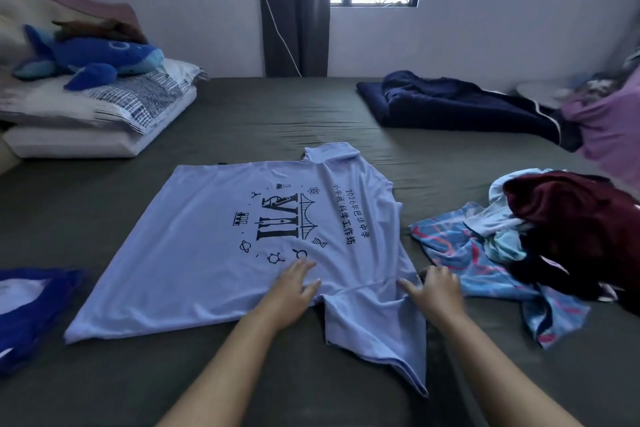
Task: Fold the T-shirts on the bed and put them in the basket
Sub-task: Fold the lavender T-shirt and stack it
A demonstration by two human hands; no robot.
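Observation:
A light blue T-shirt (pixel 207 246) with a black print lies spread flat on the grey-green bed (pixel 242 114), print side up, one sleeve pointing towards me. My left hand (pixel 294 288) rests flat on the shirt near the armpit, fingers straight. My right hand (pixel 436 288) lies on the shirt's shoulder edge beside that sleeve, fingers spread. A heap of unfolded clothes (pixel 526 246), patterned blue and dark red, sits just right of the shirt. No basket is in view.
A blue and white piece of cloth (pixel 31 308) lies at the left edge. Pillows (pixel 100 114) with a blue plush whale (pixel 93 59) sit at back left. A dark navy garment (pixel 460 104) and purple cloth (pixel 609 128) lie at back right.

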